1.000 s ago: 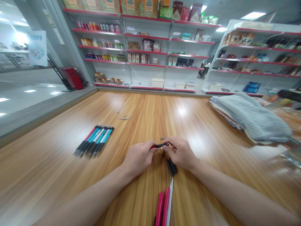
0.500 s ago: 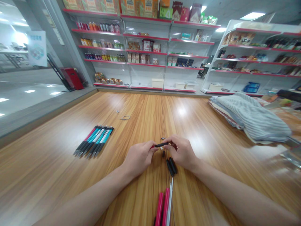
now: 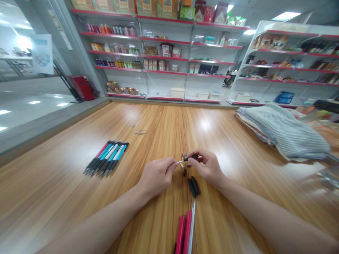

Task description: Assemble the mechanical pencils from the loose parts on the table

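Observation:
My left hand [image 3: 157,175] is closed in a pinch on one end of a thin white pen refill [image 3: 178,162]. My right hand [image 3: 208,167] pinches a short black pen grip piece [image 3: 191,157] at the refill's other end, just above the wooden table [image 3: 66,187]. Two black pen pieces [image 3: 194,186] lie under my right wrist. Several tiny pen parts [image 3: 183,168] lie between my hands. Two red pen barrels [image 3: 183,231] and a white refill [image 3: 191,222] lie close to me.
A row of several teal, red and black pens [image 3: 107,158] lies at the left. A small ring [image 3: 141,132] lies farther back. Folded striped cloths [image 3: 286,131] are stacked at the right. Store shelves [image 3: 164,53] with goods line the back wall.
The red and black pen held between my hands has come apart: a white refill and a black grip piece now show between my fingers, and my right hand has lifted slightly.

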